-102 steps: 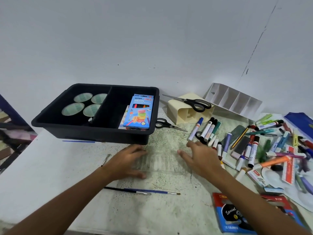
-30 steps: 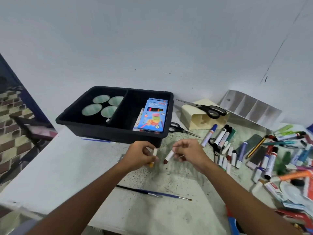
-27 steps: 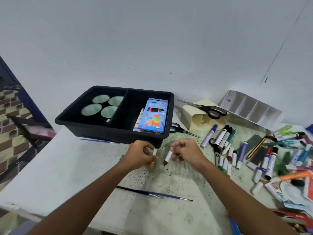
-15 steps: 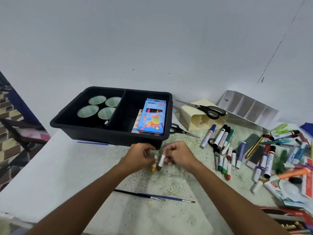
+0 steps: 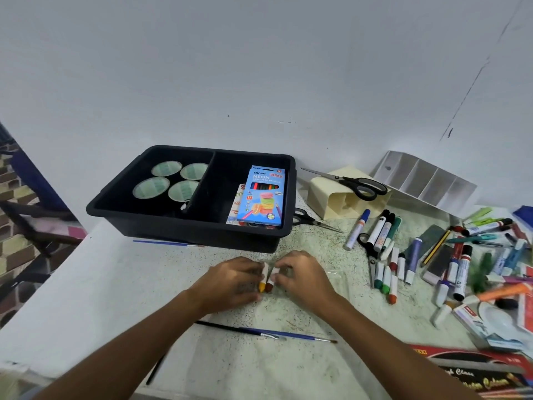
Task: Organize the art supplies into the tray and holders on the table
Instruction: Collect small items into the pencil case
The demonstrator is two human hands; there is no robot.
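My left hand [image 5: 230,281] pinches a small white tube with a yellow end [image 5: 263,280]. My right hand [image 5: 302,277] pinches a matching tube with a red-brown end [image 5: 270,281]. The two tubes stand side by side, tips down, touching or nearly touching between my hands just in front of the black tray [image 5: 184,229]. The tray's left compartment holds several tape rolls [image 5: 168,183]; its right compartment holds a blue pencil box [image 5: 264,196]. A cream holder [image 5: 331,199] lies on its side with black scissors [image 5: 360,186] on top. A white divided holder [image 5: 424,180] leans at the wall.
A heap of markers [image 5: 383,229], paint tubes [image 5: 388,277] and pens covers the table's right side. Two paintbrushes [image 5: 265,333] lie near the front edge, another [image 5: 167,243] beside the tray. Second scissors [image 5: 314,220] lie by the tray's right corner. Colour boxes [image 5: 473,368] sit front right.
Both hands picked up one small tube each from the table, then brought them together and lowered them until the tubes stand side by side.
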